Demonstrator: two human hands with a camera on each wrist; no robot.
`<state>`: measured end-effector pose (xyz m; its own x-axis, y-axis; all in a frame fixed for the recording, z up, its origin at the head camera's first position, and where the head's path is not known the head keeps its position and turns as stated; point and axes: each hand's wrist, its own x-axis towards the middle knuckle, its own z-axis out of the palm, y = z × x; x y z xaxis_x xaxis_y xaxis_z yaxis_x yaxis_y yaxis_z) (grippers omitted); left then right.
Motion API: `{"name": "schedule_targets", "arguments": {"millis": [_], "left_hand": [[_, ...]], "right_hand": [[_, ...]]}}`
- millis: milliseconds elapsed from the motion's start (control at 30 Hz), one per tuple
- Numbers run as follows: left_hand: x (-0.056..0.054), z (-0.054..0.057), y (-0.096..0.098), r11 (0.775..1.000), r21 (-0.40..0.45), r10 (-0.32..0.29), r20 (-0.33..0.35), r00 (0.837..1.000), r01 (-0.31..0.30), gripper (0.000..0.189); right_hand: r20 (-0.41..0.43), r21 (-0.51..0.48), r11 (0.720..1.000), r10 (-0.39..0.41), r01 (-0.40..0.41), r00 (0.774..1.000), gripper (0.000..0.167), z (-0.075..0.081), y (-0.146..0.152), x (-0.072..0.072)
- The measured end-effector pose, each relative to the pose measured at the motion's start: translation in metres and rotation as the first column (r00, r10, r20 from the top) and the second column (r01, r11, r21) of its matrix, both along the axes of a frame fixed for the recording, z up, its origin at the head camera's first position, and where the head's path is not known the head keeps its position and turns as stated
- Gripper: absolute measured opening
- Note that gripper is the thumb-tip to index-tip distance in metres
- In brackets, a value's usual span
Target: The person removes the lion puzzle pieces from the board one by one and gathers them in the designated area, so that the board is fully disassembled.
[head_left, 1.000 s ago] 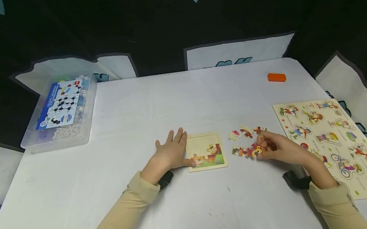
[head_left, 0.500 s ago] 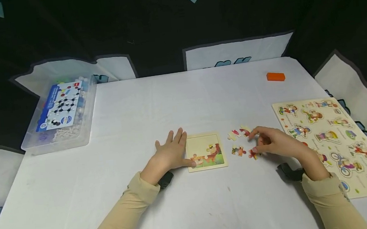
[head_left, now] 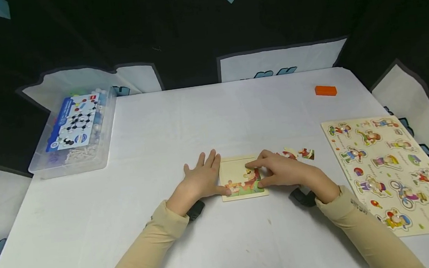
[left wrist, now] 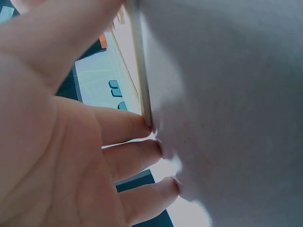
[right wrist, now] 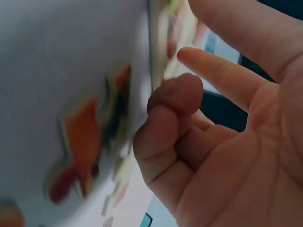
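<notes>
A small square wooden jigsaw tray (head_left: 239, 161) lies mid-table, its lower and right parts filled with picture pieces showing a bear and grass. My left hand (head_left: 199, 182) rests flat at the tray's left edge, fingers straight and thumb over the lower left corner. In the left wrist view, its fingertips (left wrist: 142, 130) touch the tray edge and tabletop. My right hand (head_left: 285, 170) is over the tray's right edge, index finger and thumb apart on the picture. The right wrist view shows its other fingers curled by the edge; no piece is visible between the fingertips.
Loose jigsaw pieces (head_left: 307, 154) lie behind the right hand, partly hidden by it. A large picture board (head_left: 385, 178) occupies the right side. An orange block (head_left: 326, 91) sits at the back right, and a clear plastic box (head_left: 72, 165) at the back left.
My right hand has moved left from the loose pieces to the right edge of the tray. The left hand and the tray have stayed in place.
</notes>
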<state>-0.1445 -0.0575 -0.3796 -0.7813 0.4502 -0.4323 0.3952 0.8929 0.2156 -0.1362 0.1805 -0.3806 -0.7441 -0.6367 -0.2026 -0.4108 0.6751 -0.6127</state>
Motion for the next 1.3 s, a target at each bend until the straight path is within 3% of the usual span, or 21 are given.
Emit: {"name": "schedule_targets", "arguments": {"millis": [200, 500, 800, 1133, 1300], "left_hand": [[-0.001, 0.000, 0.001, 1.000, -0.005, 0.004, 0.007, 1.000, -0.004, 0.105], [-0.001, -0.001, 0.001, 1.000, -0.016, 0.002, 0.002, 1.000, -0.002, 0.105], [-0.001, -0.001, 0.001, 1.000, -0.014, 0.007, 0.006, 1.000, -0.007, 0.105], [-0.001, -0.002, 0.001, 1.000, -0.013, 0.003, 0.006, 1.000, -0.002, 0.105], [-0.001, -0.002, 0.000, 1.000, -0.009, 0.001, 0.007, 1.000, -0.001, 0.105]], "right_hand": [[0.004, -0.015, 1.000, 0.010, -0.010, 1.000, 0.048, -0.002, -0.004, 0.002], [-0.065, -0.060, 0.998, 0.017, -0.021, 0.998, 0.042, -0.004, -0.001, 0.000], [-0.066, -0.067, 0.995, 0.071, -0.075, 0.995, 0.042, -0.003, -0.002, -0.004], [-0.030, -0.102, 0.995, 0.001, -0.004, 1.000, 0.034, -0.004, 0.005, -0.001], [-0.011, -0.154, 0.984, -0.088, 0.085, 0.996, 0.034, 0.001, 0.025, 0.007]]}}
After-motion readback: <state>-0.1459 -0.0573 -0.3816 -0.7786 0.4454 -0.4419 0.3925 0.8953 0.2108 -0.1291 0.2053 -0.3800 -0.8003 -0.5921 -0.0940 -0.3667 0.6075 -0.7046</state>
